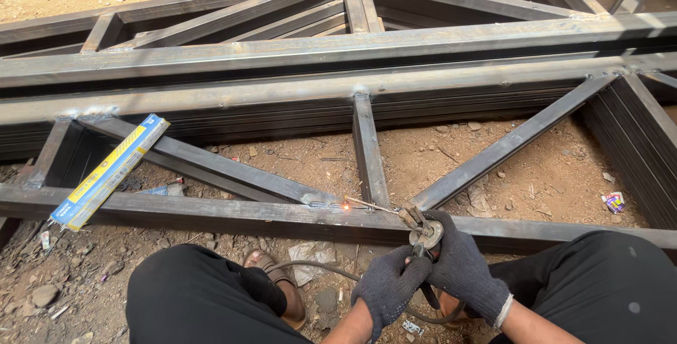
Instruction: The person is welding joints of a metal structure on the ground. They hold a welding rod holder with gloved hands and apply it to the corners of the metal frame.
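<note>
Dull grey steel truss [338, 90] of square tubing, matt and mill-scaled, with rough, brighter weld beads at the joints. Both hands, left hand [386, 286] and right hand [458, 263], wear dark knitted cloth gloves with a coarse weave. The electrode holder [422, 231] is worn bare metal. A glossy blue and yellow cardboard box [109, 171] lies on the steel. The ground [536, 168] is dry, gritty earth with stones.

Dark gloves [423, 273], blue-yellow box [109, 173]
</note>
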A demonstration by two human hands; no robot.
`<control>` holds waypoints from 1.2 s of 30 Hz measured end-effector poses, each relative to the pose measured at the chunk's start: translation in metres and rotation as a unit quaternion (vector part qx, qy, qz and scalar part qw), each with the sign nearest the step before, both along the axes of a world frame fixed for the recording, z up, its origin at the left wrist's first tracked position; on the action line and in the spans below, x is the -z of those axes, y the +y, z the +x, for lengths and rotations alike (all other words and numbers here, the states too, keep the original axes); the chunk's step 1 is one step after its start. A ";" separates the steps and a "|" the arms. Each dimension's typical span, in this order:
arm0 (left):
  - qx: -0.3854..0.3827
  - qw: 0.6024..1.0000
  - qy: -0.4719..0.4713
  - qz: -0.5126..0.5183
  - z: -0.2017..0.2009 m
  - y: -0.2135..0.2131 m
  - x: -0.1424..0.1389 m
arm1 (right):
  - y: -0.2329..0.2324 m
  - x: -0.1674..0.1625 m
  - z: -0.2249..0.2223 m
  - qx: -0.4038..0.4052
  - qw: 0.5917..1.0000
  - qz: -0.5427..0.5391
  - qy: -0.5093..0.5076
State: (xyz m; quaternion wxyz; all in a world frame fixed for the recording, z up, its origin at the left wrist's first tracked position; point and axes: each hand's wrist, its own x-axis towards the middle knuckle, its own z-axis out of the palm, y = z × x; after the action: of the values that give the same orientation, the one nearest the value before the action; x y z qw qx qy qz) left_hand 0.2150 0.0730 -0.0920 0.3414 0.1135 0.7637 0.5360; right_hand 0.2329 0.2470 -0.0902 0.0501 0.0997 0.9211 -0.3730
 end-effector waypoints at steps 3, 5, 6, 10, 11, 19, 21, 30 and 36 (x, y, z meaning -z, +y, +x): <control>0.007 1.000 -0.014 0.013 -0.002 0.003 0.003 | 0.001 0.001 0.001 0.004 1.000 -0.016 -0.017; 0.008 1.000 -0.022 0.019 0.000 0.004 0.007 | 0.002 0.003 0.002 0.003 1.000 -0.027 -0.008; 0.010 1.000 -0.020 0.019 0.001 0.004 0.010 | 0.002 0.004 0.003 0.002 0.999 -0.033 -0.004; 0.005 0.999 -0.026 0.028 0.004 0.005 0.018 | 0.004 0.007 0.004 -0.008 0.999 -0.036 0.011; 0.000 0.999 -0.033 0.039 0.004 0.005 0.019 | 0.004 0.007 0.004 -0.010 0.999 -0.033 0.014; -0.002 0.997 -0.073 0.029 0.002 0.008 0.034 | 0.004 0.010 -0.001 -0.005 0.999 -0.017 -0.047; -0.004 0.996 -0.079 0.036 0.002 0.007 0.036 | 0.004 0.011 -0.001 -0.004 0.998 -0.008 -0.059; -0.002 0.998 -0.059 0.024 0.004 0.005 0.023 | 0.004 0.013 0.003 0.000 0.998 -0.028 -0.054; 0.017 1.000 0.013 -0.016 0.004 0.002 0.010 | 0.003 0.006 0.008 -0.004 0.999 -0.041 0.030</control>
State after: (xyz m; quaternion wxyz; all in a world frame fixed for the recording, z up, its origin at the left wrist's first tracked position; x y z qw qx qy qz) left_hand 0.2188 0.0752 -0.1015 0.3421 0.1285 0.7744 0.5164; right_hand 0.2409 0.2497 -0.0963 0.0280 0.0826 0.9063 -0.4135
